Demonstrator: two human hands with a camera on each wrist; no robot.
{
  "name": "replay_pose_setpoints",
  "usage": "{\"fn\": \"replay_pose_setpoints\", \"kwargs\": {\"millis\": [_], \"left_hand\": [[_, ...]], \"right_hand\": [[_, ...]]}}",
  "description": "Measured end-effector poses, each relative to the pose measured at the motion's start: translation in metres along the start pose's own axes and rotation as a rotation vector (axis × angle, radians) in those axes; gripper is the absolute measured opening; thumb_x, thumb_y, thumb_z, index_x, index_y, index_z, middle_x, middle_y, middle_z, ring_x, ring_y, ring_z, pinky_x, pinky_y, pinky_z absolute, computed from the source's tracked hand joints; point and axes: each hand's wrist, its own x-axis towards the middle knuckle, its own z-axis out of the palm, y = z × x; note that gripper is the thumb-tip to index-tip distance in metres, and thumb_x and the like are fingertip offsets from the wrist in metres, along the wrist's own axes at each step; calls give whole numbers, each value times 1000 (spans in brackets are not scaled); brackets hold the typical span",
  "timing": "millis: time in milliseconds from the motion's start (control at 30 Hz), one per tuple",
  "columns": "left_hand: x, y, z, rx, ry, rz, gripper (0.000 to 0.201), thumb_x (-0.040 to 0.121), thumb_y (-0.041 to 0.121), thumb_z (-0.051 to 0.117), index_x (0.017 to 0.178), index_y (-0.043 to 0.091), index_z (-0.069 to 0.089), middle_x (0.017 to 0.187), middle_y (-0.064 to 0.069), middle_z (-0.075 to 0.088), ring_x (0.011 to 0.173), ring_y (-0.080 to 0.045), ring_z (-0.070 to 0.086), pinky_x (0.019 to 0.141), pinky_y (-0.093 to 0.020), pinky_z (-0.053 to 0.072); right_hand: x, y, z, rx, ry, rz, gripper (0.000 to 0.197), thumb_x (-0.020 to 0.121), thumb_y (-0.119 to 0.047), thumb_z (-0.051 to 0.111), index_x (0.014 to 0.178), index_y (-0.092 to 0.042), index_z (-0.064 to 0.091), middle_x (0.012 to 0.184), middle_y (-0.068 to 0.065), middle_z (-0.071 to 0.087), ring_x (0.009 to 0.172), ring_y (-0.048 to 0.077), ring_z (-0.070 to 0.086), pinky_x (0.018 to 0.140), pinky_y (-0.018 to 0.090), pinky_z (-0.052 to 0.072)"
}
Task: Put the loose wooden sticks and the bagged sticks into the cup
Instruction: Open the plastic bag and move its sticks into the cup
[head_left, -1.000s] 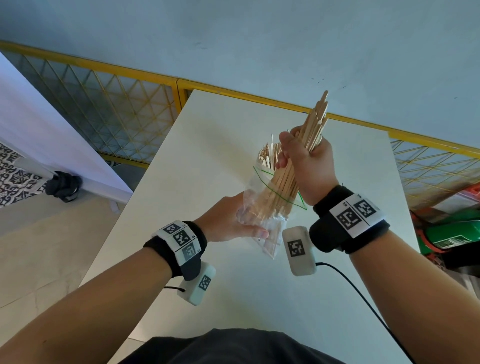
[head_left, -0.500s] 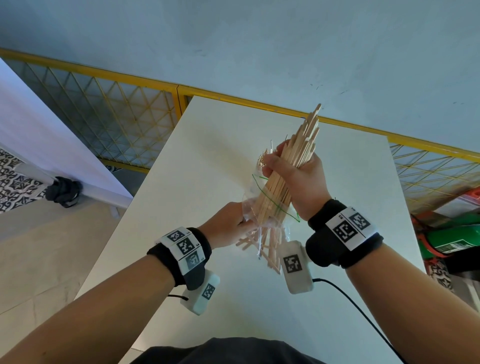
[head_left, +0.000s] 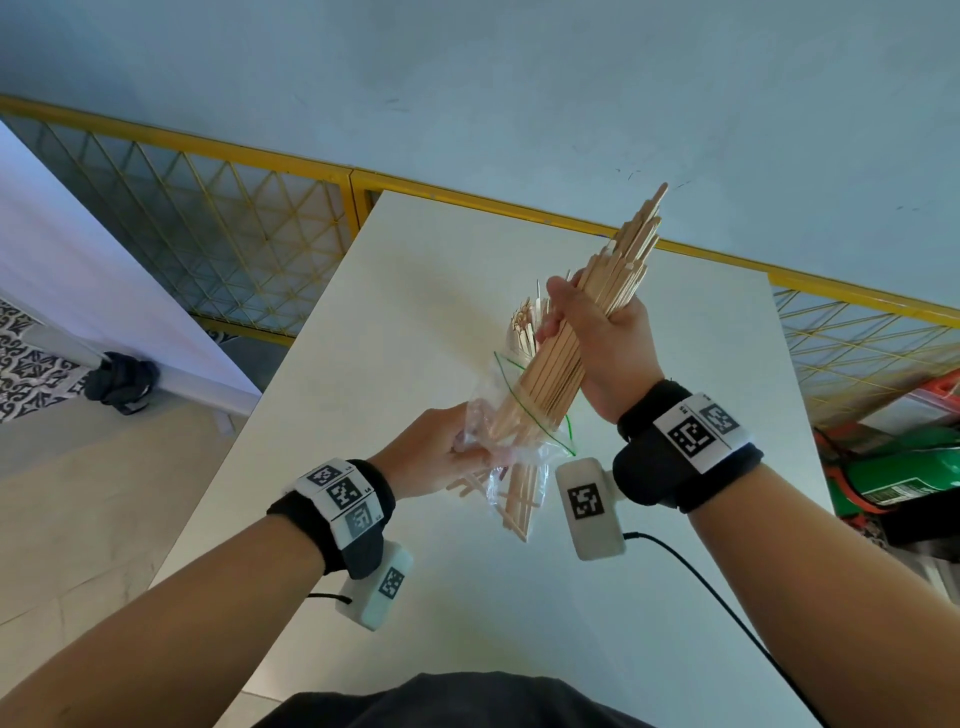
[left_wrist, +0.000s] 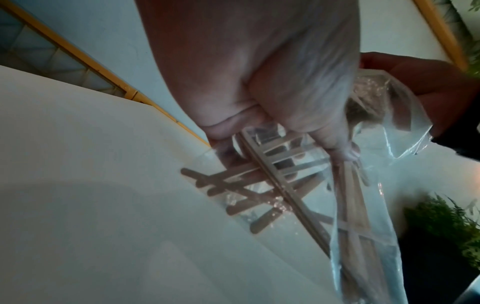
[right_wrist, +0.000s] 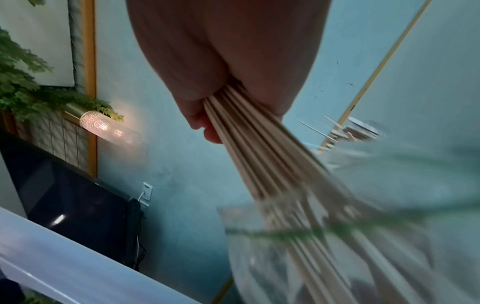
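Observation:
My right hand (head_left: 597, 332) grips a thick bundle of long wooden sticks (head_left: 623, 260), tilted up to the right. The bundle's lower end reaches into a clear plastic bag (head_left: 488, 415) with a green zip line. My left hand (head_left: 441, 457) grips the bag's side just above the white table (head_left: 415, 291). Several shorter sticks (head_left: 519, 499) lie crossed at the bag's lower end; whether they are inside or under it I cannot tell. Behind my right hand, stick tops (head_left: 522, 325) show; the right wrist view shows a clear cup (right_wrist: 363, 127) holding them.
A yellow mesh fence (head_left: 234, 223) runs along the table's far edge under a pale blue wall. Another white tabletop (head_left: 78, 260) stands at the left. Green and red items (head_left: 909, 467) sit on the floor at the right. A black cable (head_left: 701, 571) trails from my right wrist.
My right hand dipped with the bundle half a second ago and is now higher again. The crossed short sticks at the bag's bottom have come into sight. My left hand still holds the bag.

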Motion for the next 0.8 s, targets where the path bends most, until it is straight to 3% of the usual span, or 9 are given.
{"fn": "replay_pose_setpoints", "kwargs": {"millis": [100, 200, 300, 433, 533, 667, 700, 800], "left_hand": [[-3, -2, -4, -10, 20, -2, 41, 77, 73, 63, 100, 39, 62, 86, -23, 70, 71, -44, 68, 58, -56, 56], [-1, 2, -7, -15, 27, -4, 53, 76, 75, 62, 106, 32, 61, 92, -17, 72, 77, -36, 70, 66, -52, 57], [2, 15, -8, -43, 18, 4, 58, 75, 65, 66, 115, 24, 56, 104, -1, 74, 91, -20, 72, 80, -48, 57], [8, 24, -6, -79, -42, -30, 67, 70, 69, 70, 121, 30, 54, 112, 3, 72, 102, -17, 70, 91, -48, 54], [8, 22, -6, -142, -1, -47, 62, 73, 57, 76, 124, 29, 56, 114, 9, 72, 104, -7, 69, 94, -39, 54], [5, 21, -10, -170, 49, -55, 48, 76, 36, 83, 116, 21, 60, 103, 13, 72, 94, 7, 66, 85, -17, 48], [6, 22, -12, -163, 58, -63, 45, 76, 34, 84, 112, 21, 61, 100, 12, 72, 93, 7, 65, 85, -16, 47], [9, 27, -14, -174, 78, -58, 46, 72, 40, 85, 112, 30, 64, 103, 18, 72, 99, 0, 66, 93, -30, 51]], "right_hand": [[7, -10, -1, 84, -10, -2, 21, 89, -12, 60, 70, -17, 54, 53, -2, 54, 53, 20, 53, 66, 40, 49], [11, -17, 1, 112, -17, 15, 22, 90, -9, 59, 70, -16, 54, 53, -3, 53, 52, 19, 52, 63, 38, 49], [9, -16, 6, -24, -75, -43, 18, 86, -14, 62, 70, -19, 55, 54, -3, 55, 54, 23, 53, 66, 42, 50], [0, -11, 12, -213, -139, -101, 18, 85, -17, 64, 70, -20, 55, 57, 2, 57, 59, 25, 57, 69, 42, 53], [1, -16, 11, -89, -127, -74, 16, 85, -16, 64, 72, -22, 57, 59, 4, 57, 60, 25, 58, 73, 47, 53], [8, -27, 7, -14, -91, -86, 14, 86, -16, 64, 75, -19, 57, 58, -3, 58, 58, 20, 59, 73, 46, 51], [9, -29, 6, -35, -89, -99, 13, 85, -18, 65, 74, -20, 58, 59, -3, 59, 59, 20, 59, 73, 48, 51], [9, -31, 9, -116, -118, -126, 14, 84, -20, 66, 72, -21, 58, 60, -2, 59, 61, 22, 59, 76, 53, 53]]}}
